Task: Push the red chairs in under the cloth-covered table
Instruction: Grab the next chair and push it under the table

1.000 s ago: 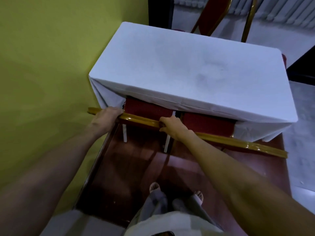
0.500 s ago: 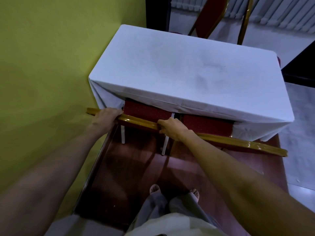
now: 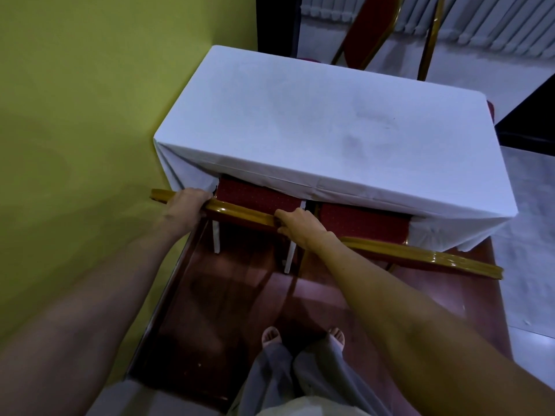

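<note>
A table under a white cloth [image 3: 315,124] fills the middle of the view. Two red chairs with gold frames stand side by side at its near edge, their seats partly under the hanging cloth. My left hand [image 3: 187,207] grips the left end of the left chair's gold back rail [image 3: 240,212]. My right hand [image 3: 295,225] grips the right end of that same rail. The left chair's red seat [image 3: 258,198] shows just below the cloth. The right chair [image 3: 420,258] sits next to it, untouched, its back rail slightly nearer to me.
A yellow-green wall [image 3: 90,130] runs close along the left. The floor under me is dark red [image 3: 225,310], with my feet [image 3: 303,337] on it. Another red chair [image 3: 366,28] stands beyond the table's far side. Pale floor [image 3: 534,235] lies to the right.
Both hands keep their grip on the left chair's back rail. That chair has moved slightly further in under the cloth, and the view has shifted a little forward.
</note>
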